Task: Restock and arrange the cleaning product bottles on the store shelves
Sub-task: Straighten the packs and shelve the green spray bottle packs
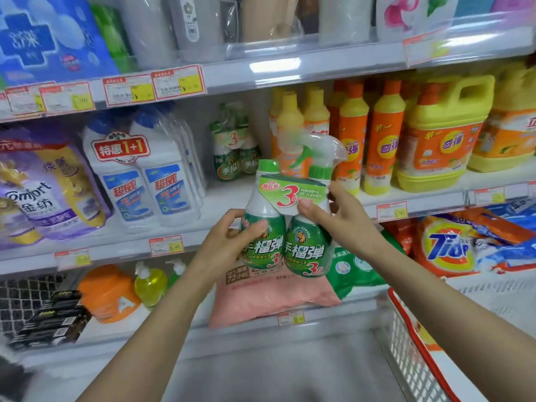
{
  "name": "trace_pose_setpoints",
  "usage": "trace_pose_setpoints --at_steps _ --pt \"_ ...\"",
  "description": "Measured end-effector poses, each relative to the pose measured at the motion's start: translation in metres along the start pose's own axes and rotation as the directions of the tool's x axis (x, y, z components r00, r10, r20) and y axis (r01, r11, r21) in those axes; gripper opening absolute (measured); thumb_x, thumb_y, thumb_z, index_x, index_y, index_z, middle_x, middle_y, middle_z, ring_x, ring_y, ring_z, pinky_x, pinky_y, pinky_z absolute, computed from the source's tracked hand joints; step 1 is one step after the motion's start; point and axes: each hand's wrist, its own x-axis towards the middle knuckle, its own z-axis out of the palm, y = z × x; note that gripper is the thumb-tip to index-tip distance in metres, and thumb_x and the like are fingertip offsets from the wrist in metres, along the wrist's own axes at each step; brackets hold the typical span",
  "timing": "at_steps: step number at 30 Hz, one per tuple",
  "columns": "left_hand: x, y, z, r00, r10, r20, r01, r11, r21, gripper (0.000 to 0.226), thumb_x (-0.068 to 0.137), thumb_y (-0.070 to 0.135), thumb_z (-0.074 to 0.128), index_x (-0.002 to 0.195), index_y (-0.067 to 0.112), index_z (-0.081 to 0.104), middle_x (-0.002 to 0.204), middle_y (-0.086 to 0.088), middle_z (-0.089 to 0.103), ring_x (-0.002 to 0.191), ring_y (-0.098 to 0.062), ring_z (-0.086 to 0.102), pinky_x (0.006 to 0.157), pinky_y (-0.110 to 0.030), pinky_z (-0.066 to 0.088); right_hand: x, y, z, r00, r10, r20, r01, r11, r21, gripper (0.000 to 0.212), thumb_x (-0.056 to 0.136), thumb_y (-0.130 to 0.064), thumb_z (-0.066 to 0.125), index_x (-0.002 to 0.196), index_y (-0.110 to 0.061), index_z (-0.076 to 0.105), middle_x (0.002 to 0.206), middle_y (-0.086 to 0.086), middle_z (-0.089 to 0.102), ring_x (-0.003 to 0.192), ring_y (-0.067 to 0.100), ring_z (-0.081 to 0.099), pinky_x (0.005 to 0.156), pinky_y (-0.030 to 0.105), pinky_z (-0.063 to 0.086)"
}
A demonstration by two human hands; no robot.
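Note:
I hold a twin pack of green-and-white cleaner bottles (290,227), one with a spray trigger, in front of the middle shelf (220,198). My left hand (232,242) grips the left bottle's body. My right hand (339,219) grips the right bottle near its neck, thumb on the paper band. A matching twin pack (235,149) stands upright at the back of the same shelf, beyond a bare gap.
White toilet-cleaner twin packs (142,175) stand left of the gap, orange and yellow dish-soap bottles (351,134) and jugs (441,134) to its right. Softener pouches (52,184) sit far left. Below lie a pink bag (269,300) and Tide bags (452,245). A red-rimmed basket (414,343) is at lower right.

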Motion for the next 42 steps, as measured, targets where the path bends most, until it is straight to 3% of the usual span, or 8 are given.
trace_pose_setpoints --at_steps 5,8,13,19,23,33,38,42 --pt "0.011 -0.011 0.023 0.989 0.093 -0.116 -0.092 0.996 0.012 0.040 0.073 0.044 0.076 0.106 0.024 0.066 0.099 0.000 0.074 0.087 -0.012 0.072 0.072 -0.030 0.059 -0.002 0.006 -0.009 0.994 0.060 0.096 -0.054 0.996 -0.069 0.047 0.082 -0.061 0.066 0.118 -0.031 0.059 0.112 -0.016 0.070 0.104 0.009 0.065 0.092 0.044 0.055" --pt "0.011 -0.019 0.032 0.979 0.127 -0.159 -0.131 0.991 -0.015 0.046 0.068 0.043 0.074 0.105 0.018 0.067 0.095 0.001 0.074 0.082 -0.007 0.071 0.070 -0.027 0.059 0.005 0.000 -0.028 0.961 0.137 0.240 -0.156 0.986 0.065 0.023 0.093 -0.052 0.057 0.113 -0.041 0.056 0.104 -0.034 0.067 0.100 -0.011 0.063 0.089 0.017 0.053" --pt "0.014 -0.033 0.040 0.992 0.096 -0.082 -0.101 0.993 -0.060 0.046 0.071 0.036 0.075 0.113 0.019 0.068 0.104 0.002 0.074 0.098 -0.018 0.071 0.077 -0.027 0.059 0.007 0.004 -0.036 0.992 0.060 0.113 -0.078 0.983 0.165 0.025 0.092 -0.030 0.060 0.115 -0.021 0.064 0.103 -0.008 0.076 0.097 0.009 0.071 0.080 0.031 0.060" --pt "-0.001 -0.033 0.057 0.848 0.472 -0.243 -0.292 0.796 0.530 0.060 0.069 0.063 0.070 0.119 0.033 0.055 0.114 0.017 0.050 0.107 -0.006 0.053 0.088 -0.028 0.047 0.004 0.017 -0.014 0.990 0.005 -0.144 -0.015 0.998 -0.068 0.030 0.084 -0.052 0.066 0.103 -0.028 0.069 0.081 -0.003 0.071 0.072 0.017 0.066 0.069 0.053 0.057" --pt "-0.016 -0.037 0.093 0.923 0.369 -0.110 -0.244 0.781 0.574 0.098 0.054 0.078 0.066 0.136 0.028 0.044 0.127 0.012 0.051 0.116 -0.009 0.052 0.091 -0.032 0.048 0.000 0.014 0.003 0.979 -0.025 -0.203 -0.023 0.973 -0.231 0.035 0.081 -0.051 0.074 0.087 -0.018 0.061 0.072 -0.004 0.061 0.064 0.018 0.063 0.065 0.048 0.054" --pt "-0.006 -0.043 0.068 0.975 0.182 -0.127 -0.186 0.982 -0.022 0.045 0.072 0.008 0.084 0.108 0.017 0.058 0.104 0.005 0.074 0.097 -0.007 0.070 0.082 -0.022 0.055 0.000 0.007 0.006 0.994 0.032 0.102 -0.008 0.974 -0.227 0.039 0.080 -0.045 0.075 0.109 -0.020 0.069 0.087 -0.007 0.071 0.077 0.010 0.068 0.077 0.040 0.058" --pt "-0.002 -0.040 0.048 0.984 0.175 0.042 -0.164 0.967 -0.193 0.064 0.058 0.032 0.084 0.115 0.017 0.059 0.110 0.000 0.073 0.102 -0.015 0.069 0.082 -0.024 0.055 0.008 0.034 -0.014 0.976 0.195 0.096 -0.190 0.980 -0.060 0.063 0.083 -0.047 0.069 0.138 -0.027 0.048 0.133 -0.007 0.056 0.117 0.007 0.056 0.091 0.026 0.049" --pt "-0.003 -0.048 0.037 0.969 0.152 0.196 -0.076 0.934 -0.348 0.059 0.067 0.023 0.079 0.122 0.011 0.058 0.116 -0.014 0.071 0.106 -0.030 0.068 0.087 -0.034 0.054 0.005 0.048 -0.010 0.884 0.391 0.257 -0.428 0.897 0.106 0.087 0.070 -0.063 0.074 0.129 -0.003 0.053 0.108 0.022 0.069 0.090 0.021 0.068 0.082 0.031 0.047"
